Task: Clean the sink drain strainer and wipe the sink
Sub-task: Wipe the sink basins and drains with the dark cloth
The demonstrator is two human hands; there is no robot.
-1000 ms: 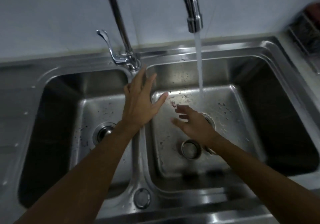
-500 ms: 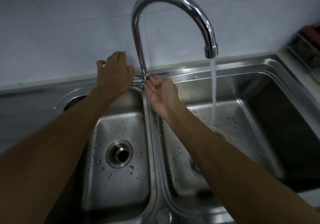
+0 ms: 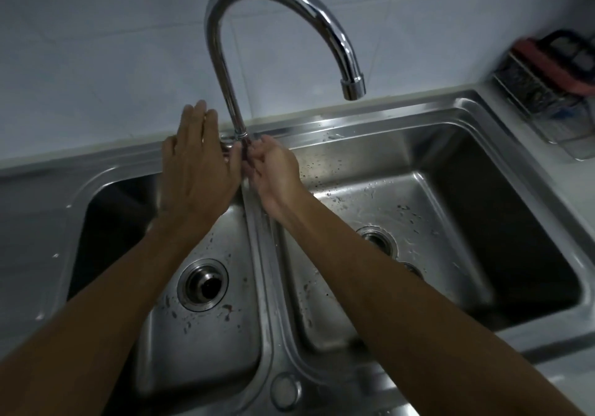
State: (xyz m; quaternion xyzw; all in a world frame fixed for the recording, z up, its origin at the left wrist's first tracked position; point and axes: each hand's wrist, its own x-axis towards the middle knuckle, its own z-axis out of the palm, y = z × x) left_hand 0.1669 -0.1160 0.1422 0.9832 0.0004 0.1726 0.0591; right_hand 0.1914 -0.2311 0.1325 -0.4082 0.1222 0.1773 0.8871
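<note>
A double stainless steel sink (image 3: 418,108) fills the view under a tall curved faucet (image 3: 289,0). No water leaves the spout (image 3: 352,89). My left hand (image 3: 196,171) lies flat over the faucet handle, which is hidden beneath it. My right hand (image 3: 273,174) curls its fingers around the faucet base. The left basin drain (image 3: 203,283) is open and dark, with dirty specks around it. The right basin drain (image 3: 376,238) is wet. A round strainer (image 3: 413,267) lies beside it, partly hidden by my right forearm.
A wire rack (image 3: 544,97) with a red sponge (image 3: 547,64) stands on the counter at the back right. A round metal cap (image 3: 285,390) sits on the front rim by the divider (image 3: 260,270). A white tiled wall rises behind the sink.
The water stream has stopped. Both hands rose from the basins to the faucet base, and my left hand has shifted right over the handle.
</note>
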